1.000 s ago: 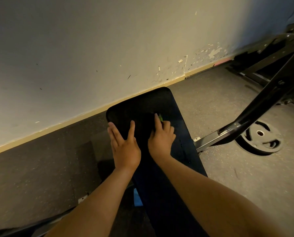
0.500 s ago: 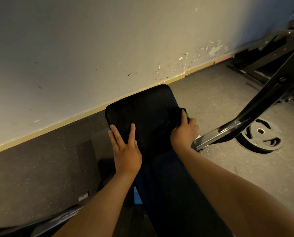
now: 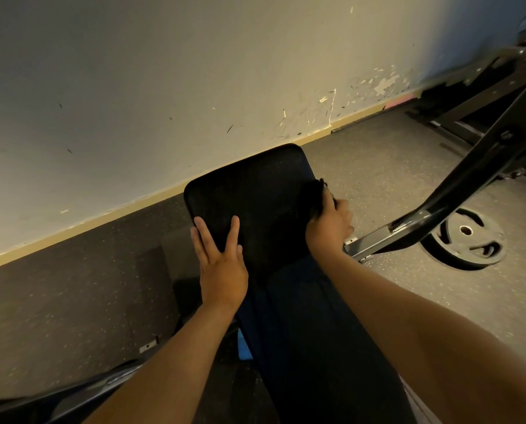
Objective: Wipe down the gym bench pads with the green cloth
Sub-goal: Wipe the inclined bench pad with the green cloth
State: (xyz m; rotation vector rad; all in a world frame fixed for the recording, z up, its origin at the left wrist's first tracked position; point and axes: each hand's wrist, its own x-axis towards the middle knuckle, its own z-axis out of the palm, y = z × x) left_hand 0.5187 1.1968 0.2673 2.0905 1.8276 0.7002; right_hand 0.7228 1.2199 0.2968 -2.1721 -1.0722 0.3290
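Gripping a bunched cloth (image 3: 312, 195), dark in this light, the right hand (image 3: 329, 224) curls at the right edge of the black, finely textured bench pad (image 3: 252, 185) with rounded corners. The left hand (image 3: 221, 264) lies flat, fingers straight, on the pad's left edge. A round weight plate (image 3: 465, 241) lies on the speckled floor (image 3: 378, 179) nearby.

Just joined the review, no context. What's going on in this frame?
A person is wiping a black bench pad. The right hand grips a bunched cloth, dark in this light, at the pad's right edge near the far end. The left hand rests flat on the pad's left side, fingers straight, apparently steadying it. A weight plate lies on the floor to the right, beside a black metal frame.
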